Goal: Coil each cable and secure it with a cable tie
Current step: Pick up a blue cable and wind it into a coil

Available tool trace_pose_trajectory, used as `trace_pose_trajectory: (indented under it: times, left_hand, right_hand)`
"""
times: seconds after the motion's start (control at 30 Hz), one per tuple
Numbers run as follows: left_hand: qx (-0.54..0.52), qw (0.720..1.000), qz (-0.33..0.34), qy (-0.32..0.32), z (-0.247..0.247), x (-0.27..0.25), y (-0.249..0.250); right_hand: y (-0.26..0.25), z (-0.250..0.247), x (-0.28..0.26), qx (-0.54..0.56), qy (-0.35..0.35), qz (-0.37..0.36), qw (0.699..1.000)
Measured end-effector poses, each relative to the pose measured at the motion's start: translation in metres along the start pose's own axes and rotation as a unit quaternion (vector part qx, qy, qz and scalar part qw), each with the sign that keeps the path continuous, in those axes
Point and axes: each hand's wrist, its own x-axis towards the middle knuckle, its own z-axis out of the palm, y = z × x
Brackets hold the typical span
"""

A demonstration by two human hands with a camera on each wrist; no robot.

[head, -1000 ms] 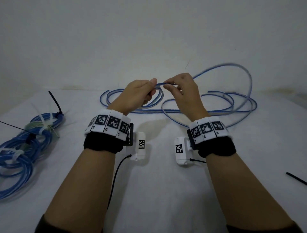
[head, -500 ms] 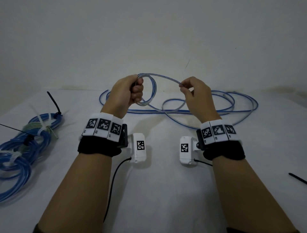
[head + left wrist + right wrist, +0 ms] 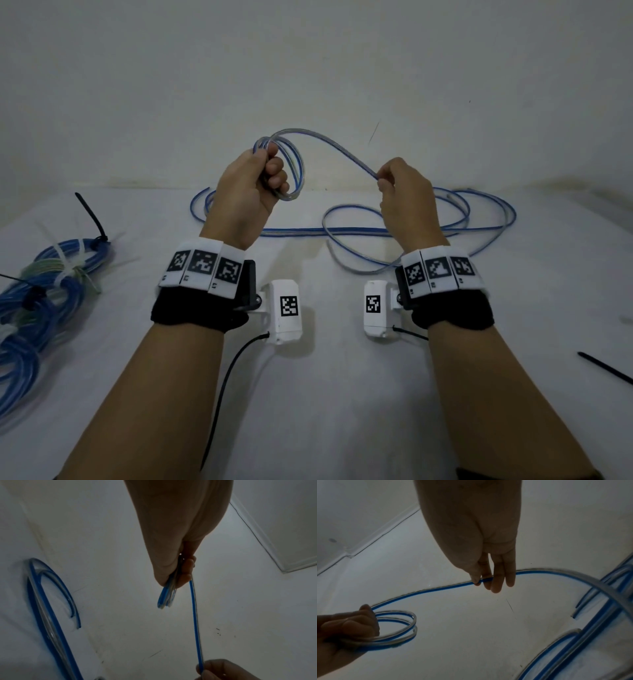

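Note:
A long blue and clear cable lies in loose loops on the white table. My left hand is raised above the table and grips a small coil of two turns of it, also seen as the coil in the right wrist view. From that coil a strand runs to my right hand, which pinches the strand between thumb and fingers. The left wrist view shows the coil's loop ends below my left hand and the strand running down to my right hand.
A pile of coiled blue cables bound with white and black ties lies at the left edge. A loose black cable tie lies at the right edge. A wall rises just behind the table.
My hands have drawn apart and risen. The left hand now holds a small coil upright, and the right hand has slid out along the strand to the right.

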Motion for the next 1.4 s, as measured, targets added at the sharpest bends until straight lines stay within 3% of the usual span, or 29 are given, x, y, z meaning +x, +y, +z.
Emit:
trace_pose_trajectory:
  times: [0.23, 0.4, 0.67, 0.73, 0.87, 0.93, 1.1, 1.2, 1.33, 1.4]
  left_hand:
    - [0.095, 0.993, 0.050, -0.046, 0.016, -0.004, -0.016]
    - [0.306, 0.941, 0.138, -0.029, 0.018, -0.008, -0.030]
    - [0.351, 0.916, 0.195, -0.018, 0.012, -0.007, -0.027]
    - [0.434, 0.877, 0.202, -0.027, 0.013, -0.008, -0.021]
    - [0.676, 0.711, 0.191, -0.026, 0.006, -0.007, -0.014]
    - [0.705, 0.688, 0.168, -0.039, 0.001, -0.006, -0.014]
    - [0.727, 0.675, 0.109, -0.064, 0.006, -0.006, -0.013]
    - [0.723, 0.683, 0.080, -0.066, 0.005, -0.007, -0.007]
    - [0.643, 0.760, 0.031, -0.087, 0.004, -0.009, -0.002]
    - [0.609, 0.787, 0.018, -0.097, 0.004, -0.011, -0.002]
  right_hand:
    - [-0.015, 0.006, -0.003, 0.005, -0.080, -0.076, 0.994]
    - [-0.031, 0.005, -0.008, 0.005, -0.139, -0.145, 0.980]
    - [-0.048, 0.011, -0.012, 0.028, -0.231, -0.174, 0.957]
    - [-0.051, 0.011, -0.014, 0.051, -0.237, -0.175, 0.954]
    - [-0.050, 0.010, -0.014, 0.038, -0.232, -0.184, 0.954]
    - [-0.049, 0.006, -0.013, 0.033, -0.215, -0.187, 0.958]
    - [-0.046, 0.003, -0.011, -0.009, -0.143, -0.207, 0.968]
    - [-0.037, 0.001, -0.008, -0.041, -0.082, -0.204, 0.975]
    - [-0.035, 0.000, -0.005, -0.077, -0.030, -0.224, 0.971]
    - [-0.034, 0.000, -0.004, -0.069, -0.039, -0.226, 0.971]
